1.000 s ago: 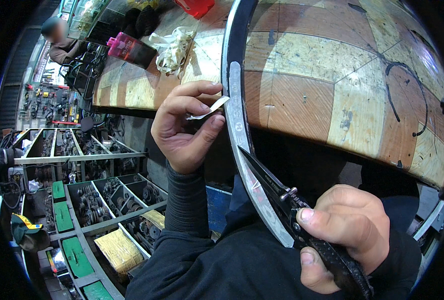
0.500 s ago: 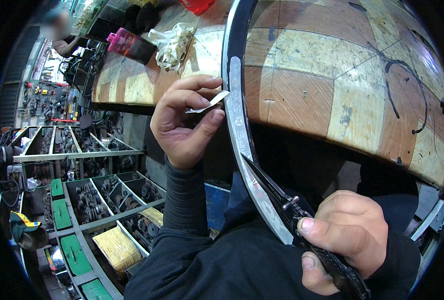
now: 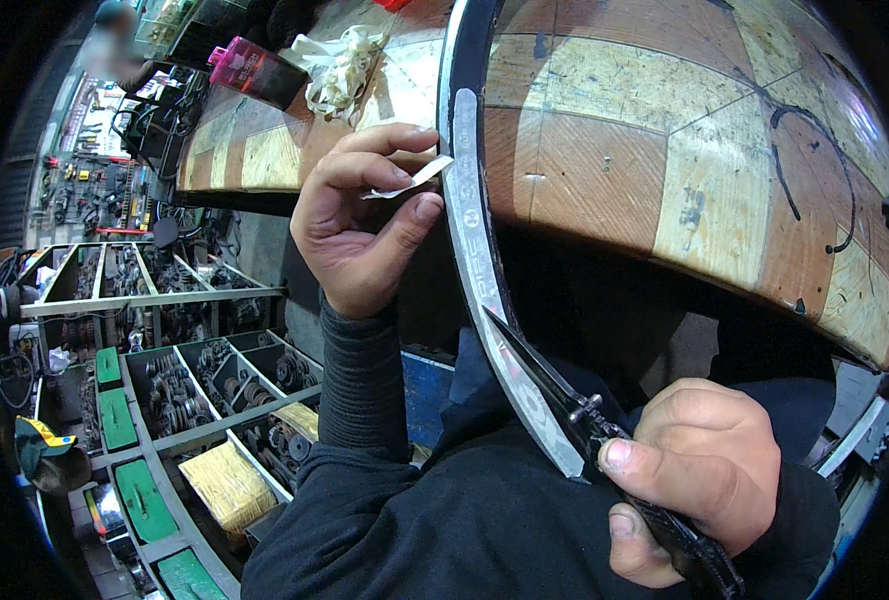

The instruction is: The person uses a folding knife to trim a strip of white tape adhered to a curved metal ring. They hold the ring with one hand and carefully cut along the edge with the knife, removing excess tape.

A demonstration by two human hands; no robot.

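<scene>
A curved bicycle wheel rim (image 3: 473, 232) with a long silver-grey decal crosses the middle of the view, from my lap up past the table edge. My left hand (image 3: 362, 222) is on its left side, fingers curled and pinching a curled white strip (image 3: 410, 179) whose far end touches the rim. In my right hand (image 3: 699, 470) at the lower right is a black-handled knife (image 3: 544, 378) with a small metal crossguard. Its dark blade points up and left, and the tip lies at the decal, whose lower part looks scratched. Part of the handle is hidden by my fingers.
Beyond the rim stands a worn wooden patchwork table (image 3: 609, 180). On it are a pink-topped bottle (image 3: 257, 72), a bundle of whitish strips (image 3: 342, 75) and a black cord (image 3: 814, 125). Divided metal trays of parts (image 3: 174, 390) fill the left. A person (image 3: 114, 45) is at the far left.
The whole view has shifted slightly, so the table items sit higher and further left. My left hand and the strip appear a little higher; the knife's position against the rim looks nearly unchanged.
</scene>
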